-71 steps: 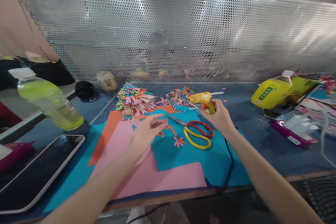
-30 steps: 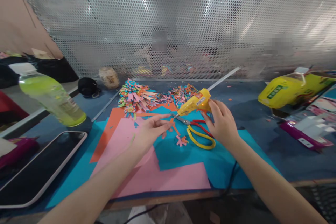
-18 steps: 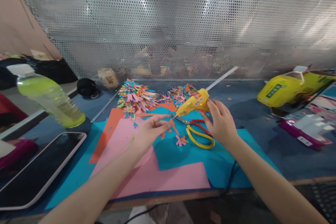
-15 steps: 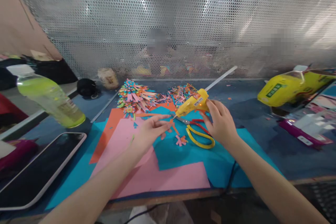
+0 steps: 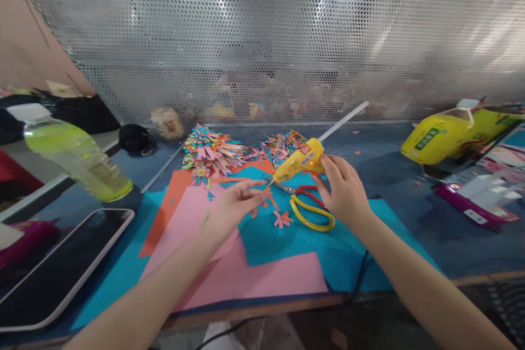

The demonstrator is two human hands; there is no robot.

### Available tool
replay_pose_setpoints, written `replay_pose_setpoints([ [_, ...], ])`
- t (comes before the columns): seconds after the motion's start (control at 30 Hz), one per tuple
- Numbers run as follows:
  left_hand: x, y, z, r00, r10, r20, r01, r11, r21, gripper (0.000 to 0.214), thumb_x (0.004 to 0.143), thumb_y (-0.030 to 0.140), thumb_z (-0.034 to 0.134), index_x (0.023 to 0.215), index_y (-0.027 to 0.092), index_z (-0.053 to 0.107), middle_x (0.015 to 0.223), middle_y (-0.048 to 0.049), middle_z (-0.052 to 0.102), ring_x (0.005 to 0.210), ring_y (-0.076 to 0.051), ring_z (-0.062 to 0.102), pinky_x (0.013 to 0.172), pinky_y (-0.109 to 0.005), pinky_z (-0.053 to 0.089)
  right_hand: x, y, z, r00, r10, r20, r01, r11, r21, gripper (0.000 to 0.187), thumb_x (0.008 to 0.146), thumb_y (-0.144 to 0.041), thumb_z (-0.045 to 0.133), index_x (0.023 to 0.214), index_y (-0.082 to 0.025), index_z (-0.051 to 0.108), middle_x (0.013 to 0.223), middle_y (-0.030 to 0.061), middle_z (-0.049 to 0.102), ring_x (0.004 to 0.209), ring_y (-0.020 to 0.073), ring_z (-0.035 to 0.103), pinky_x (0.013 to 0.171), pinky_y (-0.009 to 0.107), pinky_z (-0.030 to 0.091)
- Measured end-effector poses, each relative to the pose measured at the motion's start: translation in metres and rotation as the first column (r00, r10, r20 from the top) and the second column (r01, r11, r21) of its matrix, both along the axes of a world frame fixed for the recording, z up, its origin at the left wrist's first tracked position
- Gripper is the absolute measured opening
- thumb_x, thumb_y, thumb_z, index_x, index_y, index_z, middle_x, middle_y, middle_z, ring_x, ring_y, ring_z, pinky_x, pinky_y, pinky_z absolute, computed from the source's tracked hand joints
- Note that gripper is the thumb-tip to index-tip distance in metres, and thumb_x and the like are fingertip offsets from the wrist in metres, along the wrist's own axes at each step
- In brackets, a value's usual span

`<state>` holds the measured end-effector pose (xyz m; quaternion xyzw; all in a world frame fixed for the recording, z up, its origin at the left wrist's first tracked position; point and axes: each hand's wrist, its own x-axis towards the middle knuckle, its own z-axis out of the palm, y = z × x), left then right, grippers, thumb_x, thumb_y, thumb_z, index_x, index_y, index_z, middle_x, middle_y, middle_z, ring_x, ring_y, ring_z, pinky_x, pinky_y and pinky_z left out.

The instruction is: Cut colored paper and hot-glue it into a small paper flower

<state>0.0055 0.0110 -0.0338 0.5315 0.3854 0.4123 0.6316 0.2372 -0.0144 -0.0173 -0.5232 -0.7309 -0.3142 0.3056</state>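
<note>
My right hand [image 5: 343, 192] grips a yellow glue gun [image 5: 298, 161], its nozzle tilted down to the left and a white glue stick jutting out behind. The nozzle tip points at a small orange paper cutout [image 5: 266, 194] that my left hand [image 5: 234, 205] pinches by the fingertips over the teal paper [image 5: 328, 251]. Red and yellow scissors [image 5: 308, 209] lie on the teal paper just below the gun. A small pink and orange paper flower [image 5: 281, 219] lies beside them.
Pink [image 5: 254, 276] and orange [image 5: 169, 209] sheets overlap the teal one. A heap of coloured paper flowers and scraps [image 5: 213, 153] sits behind. A green drink bottle [image 5: 74, 156] and a phone [image 5: 57, 270] are at left, a yellow pack [image 5: 443, 134] at right, and a perforated metal screen [image 5: 262, 38] behind.
My right hand lifted the glue gun off the table and tilted its nozzle down toward the cutout at my left fingertips. Over the last second both hands stayed nearly still.
</note>
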Motion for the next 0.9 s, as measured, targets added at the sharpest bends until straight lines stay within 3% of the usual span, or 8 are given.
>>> replay_pose_setpoints([
  [0.47,-0.001,0.0,0.0,0.999,0.034,0.018,-0.036,0.995,0.091,0.037,0.065,0.028,0.069,0.097,0.016,0.056,0.062,0.0006,0.066,0.042,-0.006,0.048,0.041,-0.018,0.036,0.001,0.0,0.0,0.998,-0.039,0.048,0.04,0.999,-0.013,0.036,0.083,-0.025,0.046,0.117,-0.014,0.039,0.104,0.0145,0.056,0.094,0.0274,0.052,0.076,0.039,0.045],
  [0.63,0.001,-0.002,0.007,0.996,0.082,0.024,-0.084,0.994,0.068,0.037,0.062,0.029,0.071,0.09,0.016,0.052,0.064,0.0002,0.066,0.048,-0.009,0.055,0.041,-0.018,0.037,0.007,0.006,0.002,0.994,-0.109,-0.01,0.106,0.983,-0.15,0.037,0.084,-0.026,0.044,0.118,-0.013,0.039,0.11,0.0163,0.053,0.1,0.0287,0.05,0.078,0.039,0.044],
  [0.73,0.001,-0.001,0.008,0.994,0.101,-0.049,-0.097,0.992,0.083,0.035,0.062,0.031,0.071,0.088,0.015,0.053,0.068,-0.0019,0.067,0.05,-0.01,0.057,0.041,-0.019,0.038,0.015,0.016,-0.006,0.972,-0.22,-0.084,0.178,0.921,-0.346,0.043,0.082,-0.03,0.046,0.119,-0.009,0.038,0.111,0.0175,0.052,0.101,0.0285,0.05,0.077,0.036,0.044],
  [0.83,0.0,0.001,0.004,0.989,0.097,-0.11,-0.08,0.986,0.149,0.035,0.064,0.035,0.069,0.089,0.015,0.055,0.074,-0.0043,0.068,0.054,-0.012,0.059,0.04,-0.019,0.037,0.024,0.027,-0.019,0.89,-0.447,-0.086,0.321,0.751,-0.577,0.041,0.082,-0.037,0.047,0.111,-0.009,0.046,0.104,0.0169,0.055,0.097,0.0286,0.052,0.078,0.037,0.042],
  [0.9,-0.002,0.002,0.001,0.987,0.075,-0.143,-0.05,0.984,0.174,0.036,0.065,0.037,0.067,0.092,0.016,0.056,0.078,-0.006,0.069,0.058,-0.014,0.061,0.043,-0.02,0.04,0.027,0.03,-0.024,0.858,-0.508,-0.073,0.368,0.708,-0.603,0.043,0.078,-0.041,0.051,0.106,-0.008,0.051,0.099,0.0185,0.057,0.095,0.0322,0.052,0.075,0.041,0.042],
])
